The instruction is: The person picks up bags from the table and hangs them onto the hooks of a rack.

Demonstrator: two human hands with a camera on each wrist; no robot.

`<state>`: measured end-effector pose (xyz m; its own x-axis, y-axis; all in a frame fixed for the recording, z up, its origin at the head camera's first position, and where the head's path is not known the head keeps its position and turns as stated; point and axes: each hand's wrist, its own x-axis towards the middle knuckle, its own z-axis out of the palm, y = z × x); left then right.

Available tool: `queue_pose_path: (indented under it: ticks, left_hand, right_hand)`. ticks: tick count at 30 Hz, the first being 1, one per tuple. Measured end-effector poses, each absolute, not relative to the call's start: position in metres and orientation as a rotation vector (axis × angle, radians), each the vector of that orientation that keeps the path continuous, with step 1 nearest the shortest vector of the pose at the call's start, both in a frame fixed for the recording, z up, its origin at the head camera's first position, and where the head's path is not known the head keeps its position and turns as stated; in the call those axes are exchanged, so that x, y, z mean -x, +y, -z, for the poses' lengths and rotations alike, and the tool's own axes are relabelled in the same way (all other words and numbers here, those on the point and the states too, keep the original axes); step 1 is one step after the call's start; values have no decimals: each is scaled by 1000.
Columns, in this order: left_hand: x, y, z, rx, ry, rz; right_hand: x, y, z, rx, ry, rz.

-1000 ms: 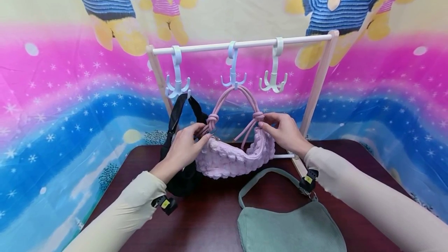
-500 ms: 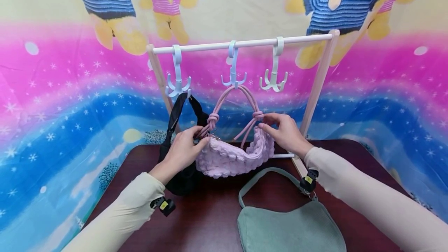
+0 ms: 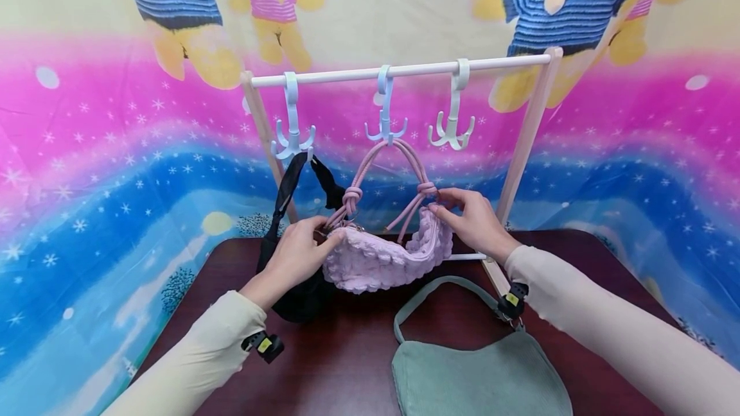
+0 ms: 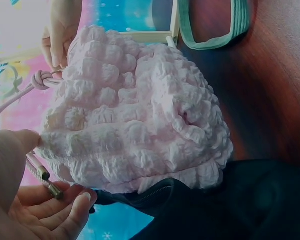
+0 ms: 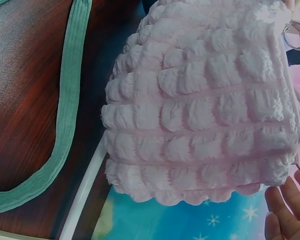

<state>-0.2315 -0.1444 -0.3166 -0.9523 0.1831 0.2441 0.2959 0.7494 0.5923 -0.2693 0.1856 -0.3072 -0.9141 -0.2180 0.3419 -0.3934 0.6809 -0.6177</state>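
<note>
A puffy pale pink handbag (image 3: 381, 265) hangs by its pink cord handle (image 3: 352, 196) from the middle blue hook (image 3: 386, 122) on the rack. At its left end is my left hand (image 3: 297, 252); in the left wrist view the thumb (image 4: 25, 140) lies at the bag's edge and the fingers are spread apart below, beside the metal-tipped cord ends (image 4: 54, 190). My right hand (image 3: 476, 220) holds the bag's right top corner, thumb in front, just below the right knot. Its fingertips (image 5: 275, 195) sit at that corner in the right wrist view.
The rack has a white bar (image 3: 341, 77) with a second blue hook (image 3: 292, 124) left, carrying a black bag (image 3: 300, 300), and a pale green hook (image 3: 453, 124) right. A green shoulder bag (image 3: 480, 377) lies on the dark red table (image 3: 324, 371). A printed curtain (image 3: 144, 178) hangs behind.
My left hand has shifted slightly left and down, off the cord beneath the left knot. My right hand has barely moved, and the handbag keeps hanging from the middle hook.
</note>
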Motion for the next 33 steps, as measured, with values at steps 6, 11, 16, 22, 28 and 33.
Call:
queue_pose_path:
  ticks: [6,11,16,22,28,33]
  left_hand:
    - [230,-147,318,368,-2798,950]
    - [230,-149,320,335,-2827,936]
    - [231,-150,323,302,-2860,945]
    - [230,-151,325,309,-2877,944]
    - [227,-152,328,334,-2872,952]
    - [225,-153,331,353,-2857,955]
  right_hand:
    - [268,188,311,-509,-2652,-1041]
    - [268,191,314,-507,-2648,-1034]
    - [268,192,314,-512,-2653,-1037]
    - [268,193,316,-490,-2663,-1036]
    - [269,193,318,-455,-2678,-1019]
    - [268,193,320,-454,-2687,-1017]
